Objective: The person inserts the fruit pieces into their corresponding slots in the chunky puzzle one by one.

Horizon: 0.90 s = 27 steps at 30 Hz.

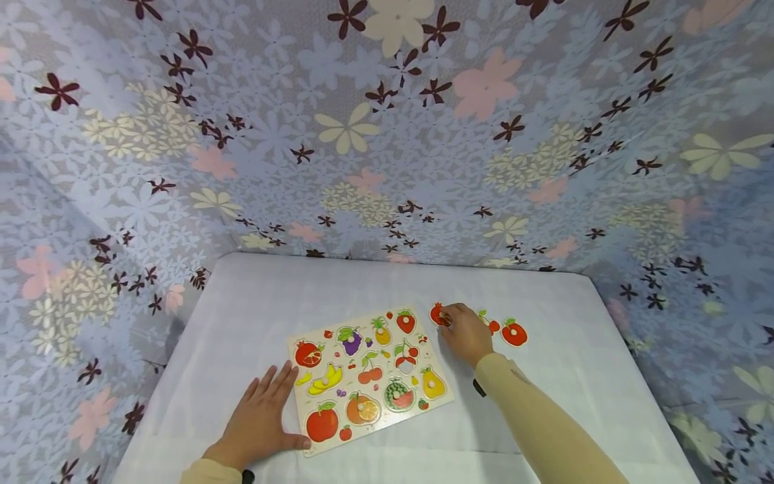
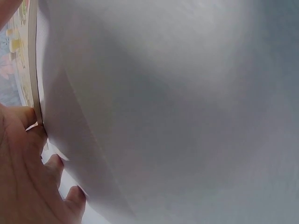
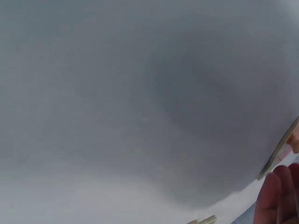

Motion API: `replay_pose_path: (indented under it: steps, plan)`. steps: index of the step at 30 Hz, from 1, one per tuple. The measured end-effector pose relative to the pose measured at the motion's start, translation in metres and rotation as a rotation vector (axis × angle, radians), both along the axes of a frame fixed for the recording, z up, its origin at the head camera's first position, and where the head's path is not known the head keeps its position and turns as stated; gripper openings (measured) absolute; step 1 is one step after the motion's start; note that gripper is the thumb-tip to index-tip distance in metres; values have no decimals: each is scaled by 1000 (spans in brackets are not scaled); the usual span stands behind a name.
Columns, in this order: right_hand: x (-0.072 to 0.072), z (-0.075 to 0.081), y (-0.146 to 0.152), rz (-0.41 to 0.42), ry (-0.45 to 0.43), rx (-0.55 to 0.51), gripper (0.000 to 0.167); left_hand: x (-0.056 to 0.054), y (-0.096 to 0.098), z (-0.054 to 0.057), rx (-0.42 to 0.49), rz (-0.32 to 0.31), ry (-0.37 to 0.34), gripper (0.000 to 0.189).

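Observation:
A wooden fruit puzzle board (image 1: 387,425) lies slightly turned on the white table. My left hand (image 1: 260,420) rests along its left edge, fingers spread, with the thumb at the near left corner. Beyond the board's far right corner, my right hand (image 1: 467,336) pinches a red pomegranate puzzle piece (image 1: 437,312); the fingertips cover part of it. In the right wrist view the edge of a wooden piece (image 3: 279,148) shows beside the fingers. A cherry piece (image 1: 494,327) is partly hidden behind the right hand, and a red apple piece (image 1: 514,333) lies to its right.
Knobbed pieces sit in the board, among them grapes (image 1: 349,341), a pineapple (image 1: 381,332), a watermelon (image 1: 399,395) and a pear (image 1: 433,383). A flowered cloth (image 1: 363,202) hangs behind and beside the white table (image 1: 254,296).

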State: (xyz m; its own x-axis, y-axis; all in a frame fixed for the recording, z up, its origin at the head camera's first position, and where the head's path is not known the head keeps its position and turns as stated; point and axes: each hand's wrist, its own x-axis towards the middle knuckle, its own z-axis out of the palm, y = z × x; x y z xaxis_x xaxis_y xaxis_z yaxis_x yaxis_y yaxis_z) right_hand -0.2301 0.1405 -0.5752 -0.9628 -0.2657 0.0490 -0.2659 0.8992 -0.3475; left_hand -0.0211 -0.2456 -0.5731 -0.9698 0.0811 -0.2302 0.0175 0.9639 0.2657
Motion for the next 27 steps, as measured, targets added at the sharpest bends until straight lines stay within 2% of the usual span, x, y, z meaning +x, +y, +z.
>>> replay_pose_path:
  steps: [9,17,27]
  plan:
    - [-6,-7,-6,-10,42,62,43,0,1,3,6,-6,7,134]
    - [-6,-13,-6,-38,87,5,21,0,1,2,-8,-9,13,135]
    - [-5,-12,-8,-55,96,7,14,0,0,0,-16,-13,25,135]
